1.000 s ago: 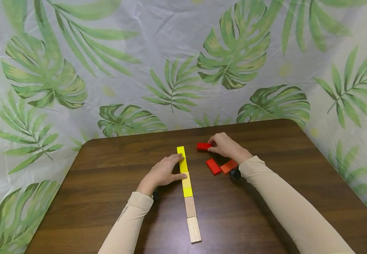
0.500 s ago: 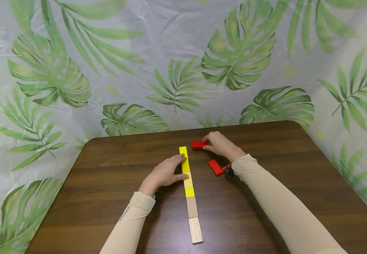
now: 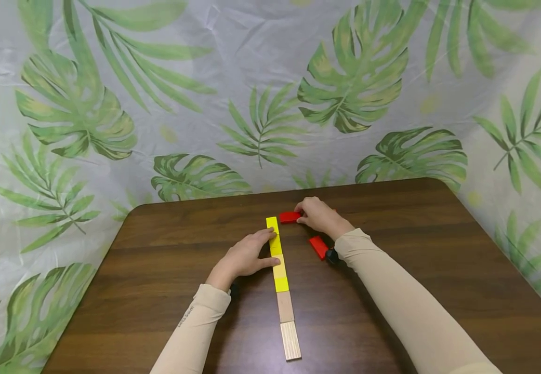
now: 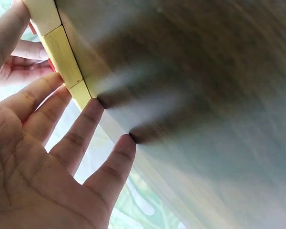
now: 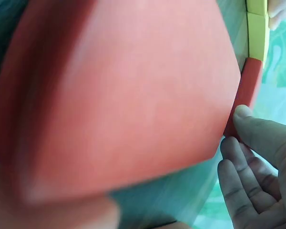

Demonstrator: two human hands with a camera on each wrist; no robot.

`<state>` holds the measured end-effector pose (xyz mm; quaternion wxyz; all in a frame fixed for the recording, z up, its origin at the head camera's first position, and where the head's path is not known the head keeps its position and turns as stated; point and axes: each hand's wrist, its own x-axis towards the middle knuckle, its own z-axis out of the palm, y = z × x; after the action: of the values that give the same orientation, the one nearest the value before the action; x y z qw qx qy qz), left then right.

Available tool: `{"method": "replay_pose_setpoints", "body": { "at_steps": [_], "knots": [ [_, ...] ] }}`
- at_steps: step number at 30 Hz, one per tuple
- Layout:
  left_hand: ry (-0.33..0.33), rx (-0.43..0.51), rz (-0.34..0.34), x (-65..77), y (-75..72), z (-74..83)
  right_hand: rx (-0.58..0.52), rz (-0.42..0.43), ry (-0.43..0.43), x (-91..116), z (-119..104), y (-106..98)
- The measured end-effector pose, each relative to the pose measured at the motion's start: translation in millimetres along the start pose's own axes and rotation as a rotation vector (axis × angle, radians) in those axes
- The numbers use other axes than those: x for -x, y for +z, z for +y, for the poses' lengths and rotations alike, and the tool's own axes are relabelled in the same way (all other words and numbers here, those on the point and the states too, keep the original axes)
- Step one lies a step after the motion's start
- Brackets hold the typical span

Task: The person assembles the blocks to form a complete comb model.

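Observation:
A row of flat blocks runs down the table: yellow blocks (image 3: 275, 245) at the far end, a pale block (image 3: 279, 266), another yellow one (image 3: 281, 284), then two bare wooden blocks (image 3: 286, 306) nearest me. My left hand (image 3: 243, 255) rests along the row's left side, fingers extended, fingertips and thumb at the yellow and pale blocks. Between thumb and fingers my right hand (image 3: 318, 215) pinches a red block (image 3: 289, 217). That block lies crosswise beside the row's far end; in the right wrist view its tip appears to meet a yellow block (image 5: 258, 36).
Another red block (image 3: 318, 247) lies on the brown table (image 3: 167, 291), below my right wrist. A large blurred red block (image 5: 148, 90) fills much of the right wrist view. A leaf-patterned cloth (image 3: 261, 62) hangs behind the table.
My right hand has slid the red block leftward, up to the far end of the row. The left hand keeps its place at the row. The head view has shifted slightly.

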<state>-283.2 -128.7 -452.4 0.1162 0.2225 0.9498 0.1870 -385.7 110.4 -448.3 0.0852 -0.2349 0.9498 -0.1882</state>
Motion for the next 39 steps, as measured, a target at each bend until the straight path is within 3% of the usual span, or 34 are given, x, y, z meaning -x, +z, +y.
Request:
{"method": "replay_pose_setpoints", "body": {
  "at_steps": [21, 39],
  "knots": [
    [0.000, 0.027, 0.003, 1.3, 2.7, -1.0, 0.059, 0.022, -0.020, 0.0, -7.7, 6.5],
    [-0.003, 0.011, 0.004, -0.7, 1.7, 0.7, -0.003, 0.018, 0.005, 5.9, -5.0, 3.7]
  ]
}}
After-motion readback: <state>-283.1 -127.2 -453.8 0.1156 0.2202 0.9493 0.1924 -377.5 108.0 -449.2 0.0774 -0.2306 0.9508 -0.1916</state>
